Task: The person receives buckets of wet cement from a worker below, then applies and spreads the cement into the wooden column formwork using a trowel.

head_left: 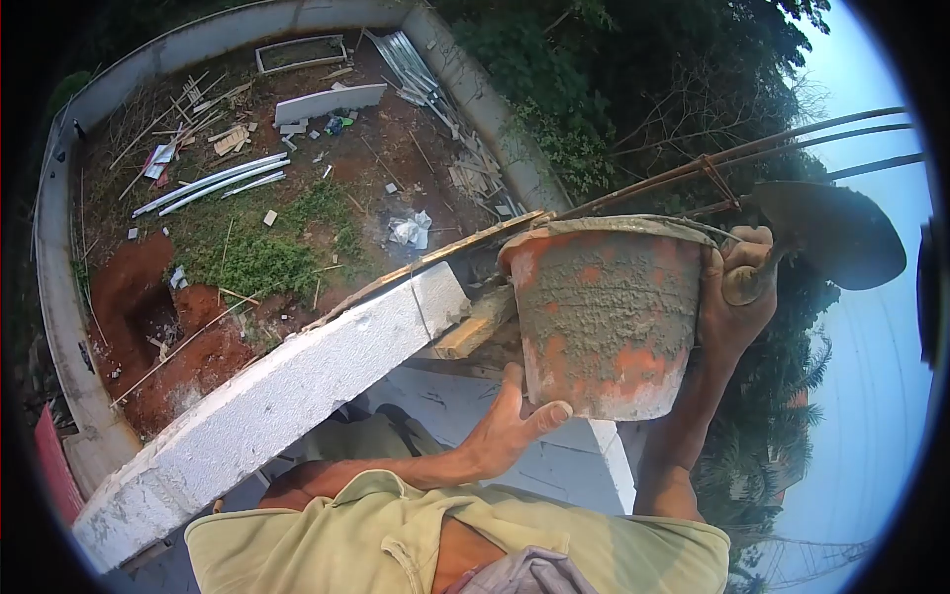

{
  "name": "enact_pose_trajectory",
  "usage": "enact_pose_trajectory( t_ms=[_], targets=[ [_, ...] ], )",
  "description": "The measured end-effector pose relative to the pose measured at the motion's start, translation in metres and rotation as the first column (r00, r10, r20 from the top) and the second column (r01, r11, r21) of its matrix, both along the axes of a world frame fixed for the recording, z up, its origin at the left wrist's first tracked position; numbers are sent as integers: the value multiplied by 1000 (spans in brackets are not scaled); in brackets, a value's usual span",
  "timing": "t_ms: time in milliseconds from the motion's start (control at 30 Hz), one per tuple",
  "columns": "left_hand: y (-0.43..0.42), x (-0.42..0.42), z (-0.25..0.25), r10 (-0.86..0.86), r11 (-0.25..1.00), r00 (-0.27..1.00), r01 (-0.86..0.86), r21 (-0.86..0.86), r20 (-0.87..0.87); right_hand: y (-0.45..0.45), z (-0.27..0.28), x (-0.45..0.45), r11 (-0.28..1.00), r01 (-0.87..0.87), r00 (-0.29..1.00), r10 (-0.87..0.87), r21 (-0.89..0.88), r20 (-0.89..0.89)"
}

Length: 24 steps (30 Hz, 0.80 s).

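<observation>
An orange bucket (614,307), its outside crusted with grey mortar, is held up in front of me at the right of the head view. My right hand (740,287) is closed at the bucket's right side near the rim. The same hand also grips a trowel (836,233), whose broad dark blade sticks out to the right. Beneath the bucket's lower left edge, my left hand (505,431) cups the base, thumb up along the side. The bucket's inside is hidden from me.
A white block wall (287,381) runs diagonally before me, beside a wooden beam (480,322). Rusty steel bars (792,134) extend to the upper right. Far below lies a walled yard with pipes (213,185), planks and a dug pit (153,317).
</observation>
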<state>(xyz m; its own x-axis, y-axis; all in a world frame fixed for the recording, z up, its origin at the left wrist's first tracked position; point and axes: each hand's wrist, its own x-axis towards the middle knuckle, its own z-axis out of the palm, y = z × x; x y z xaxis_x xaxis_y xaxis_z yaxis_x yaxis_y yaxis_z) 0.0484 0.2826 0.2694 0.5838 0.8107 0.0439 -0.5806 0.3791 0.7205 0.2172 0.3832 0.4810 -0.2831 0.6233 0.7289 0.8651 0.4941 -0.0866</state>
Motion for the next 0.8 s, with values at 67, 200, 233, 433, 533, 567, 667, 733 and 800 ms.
enact_pose_trajectory(
  t_ms=[67,200,233,433,533,567,667,733,800],
  targets=[
    [-5,-3,-2,-40,999,999,40,-8,15,4,-5,-8,993,93,994,-89,-67,57],
    [-1,1,-4,-12,1000,1000,12,-5,17,7,2,-6,999,24,1000,-24,-38,8],
    [-3,1,-5,-1,1000,1000,1,15,19,5,1,-8,999,37,998,-35,-39,51],
    [-4,2,-3,11,1000,999,-10,-16,53,9,1,-14,1000,17,999,-17,3,32],
    [-3,-5,2,-29,997,995,35,-72,91,8,-3,-16,996,91,995,-91,-2,-50],
    [1,-4,0,-17,997,995,23,-67,95,5,-3,-18,997,39,995,-33,61,-92],
    [-11,-5,-7,29,1000,999,-29,1,34,3,-7,-16,995,87,996,-88,43,27],
    [-8,-8,-3,-15,995,993,26,-100,117,1,-9,-22,975,218,975,-219,34,26],
    [-4,-13,4,42,999,994,-39,-32,105,-4,-8,-21,989,13,975,20,145,-220]
  ],
)
